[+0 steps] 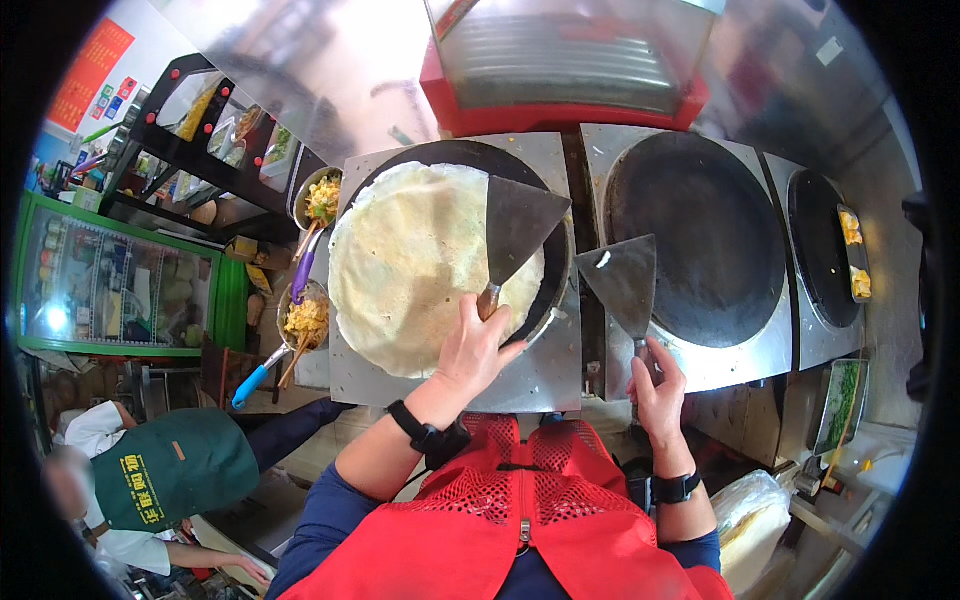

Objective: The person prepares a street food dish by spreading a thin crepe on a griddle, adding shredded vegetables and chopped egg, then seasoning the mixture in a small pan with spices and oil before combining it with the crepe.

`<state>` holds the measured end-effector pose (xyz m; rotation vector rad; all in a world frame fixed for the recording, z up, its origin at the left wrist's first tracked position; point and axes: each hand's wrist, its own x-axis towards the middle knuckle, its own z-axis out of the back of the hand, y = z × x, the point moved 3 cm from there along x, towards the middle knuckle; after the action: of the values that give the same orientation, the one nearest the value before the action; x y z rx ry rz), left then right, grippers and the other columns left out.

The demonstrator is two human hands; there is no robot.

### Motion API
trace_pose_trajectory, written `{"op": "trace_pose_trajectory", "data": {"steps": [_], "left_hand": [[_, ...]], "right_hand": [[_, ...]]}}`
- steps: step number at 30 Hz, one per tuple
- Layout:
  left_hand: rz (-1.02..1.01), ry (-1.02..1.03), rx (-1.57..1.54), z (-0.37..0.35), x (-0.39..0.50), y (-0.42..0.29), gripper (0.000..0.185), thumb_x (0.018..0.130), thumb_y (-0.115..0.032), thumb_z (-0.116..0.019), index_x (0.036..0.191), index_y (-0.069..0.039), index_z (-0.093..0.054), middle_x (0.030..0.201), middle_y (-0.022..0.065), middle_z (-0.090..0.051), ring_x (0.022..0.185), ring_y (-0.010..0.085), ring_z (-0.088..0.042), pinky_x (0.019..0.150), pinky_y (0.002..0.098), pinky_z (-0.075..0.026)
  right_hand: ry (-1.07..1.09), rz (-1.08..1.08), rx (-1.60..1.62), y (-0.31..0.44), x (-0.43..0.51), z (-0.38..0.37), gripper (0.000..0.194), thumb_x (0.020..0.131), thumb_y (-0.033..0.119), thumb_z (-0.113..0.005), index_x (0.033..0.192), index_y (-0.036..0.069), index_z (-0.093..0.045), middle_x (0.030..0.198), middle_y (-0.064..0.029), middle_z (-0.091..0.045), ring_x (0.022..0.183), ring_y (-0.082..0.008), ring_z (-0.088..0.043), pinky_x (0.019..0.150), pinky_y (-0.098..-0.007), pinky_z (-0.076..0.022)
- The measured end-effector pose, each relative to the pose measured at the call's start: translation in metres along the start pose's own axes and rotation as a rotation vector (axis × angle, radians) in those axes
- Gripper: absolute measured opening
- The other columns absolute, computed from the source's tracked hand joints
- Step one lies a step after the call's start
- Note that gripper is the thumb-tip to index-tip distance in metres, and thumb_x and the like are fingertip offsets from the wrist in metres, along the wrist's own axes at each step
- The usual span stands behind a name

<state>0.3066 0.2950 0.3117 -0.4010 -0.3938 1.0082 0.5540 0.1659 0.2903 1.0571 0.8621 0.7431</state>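
A large thin pancake (409, 270) lies on the round black griddle (536, 311) before me, shifted over its left rim. My left hand (474, 341) grips the wooden handle of a wide triangular metal scraper (521, 225), whose blade is over the pancake's right part and the bare griddle. Whether the blade touches the pancake, I cannot tell. In my right hand (658, 390) is a second metal scraper (624, 281), its blade raised between the two griddles with a white scrap stuck on it.
A second round griddle (694, 240) stands to the right, then a smaller-looking third griddle (817, 247) with a tray (857, 255) at its edge. Two pans of filling (306, 319) sit at the left. A person in a green apron (176, 469) stands at lower left.
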Motion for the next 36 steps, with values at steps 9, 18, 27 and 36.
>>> {"op": "trace_pose_trajectory", "data": {"steps": [9,18,27,36], "left_hand": [[0.271,-0.487,-0.489,0.034,0.006,0.044,0.009,0.082,-0.002,-0.069,0.087,-0.004,-0.063,0.088,0.0024,-0.05,0.063,0.006,-0.046,0.056,0.0219,-0.037],[0.247,-0.456,-0.511,0.042,-0.014,0.047,0.009,0.086,-0.004,-0.068,0.094,-0.007,-0.065,0.09,0.0013,-0.046,0.059,0.0048,-0.042,0.054,0.0205,-0.036],[0.303,-0.418,-0.487,0.054,-0.046,0.055,0.027,0.081,-0.01,-0.075,0.105,-0.005,-0.063,0.093,0.0022,-0.048,0.064,0.0062,-0.043,0.054,0.0206,-0.037],[0.145,-0.255,-0.196,0.021,-0.001,0.014,0.024,0.08,-0.015,-0.07,0.101,-0.008,-0.063,0.098,0.0176,-0.05,0.086,0.037,-0.057,0.074,0.042,-0.052]], "right_hand": [[-0.12,0.532,-0.402,0.037,-0.012,-0.037,0.04,0.082,0.001,-0.066,0.121,0.004,-0.06,0.086,-0.0145,-0.059,0.075,-0.0308,-0.063,0.066,-0.0374,-0.0527],[-0.088,0.544,-0.418,0.053,0.001,-0.058,0.037,0.082,0.001,-0.065,0.119,0.004,-0.061,0.091,-0.0147,-0.059,0.075,-0.032,-0.063,0.066,-0.0382,-0.0521],[0.018,0.281,-0.184,0.026,0.015,-0.059,0.035,0.085,0.004,-0.066,0.119,-0.003,-0.059,0.081,-0.0077,-0.064,0.068,-0.0147,-0.059,0.064,-0.0297,-0.0489],[0.19,-0.008,0.116,0.027,0.003,-0.068,0.036,0.089,0.006,-0.065,0.122,-0.003,-0.057,0.083,-0.0001,-0.061,0.064,-0.0059,-0.053,0.058,-0.0219,-0.0455]]}}
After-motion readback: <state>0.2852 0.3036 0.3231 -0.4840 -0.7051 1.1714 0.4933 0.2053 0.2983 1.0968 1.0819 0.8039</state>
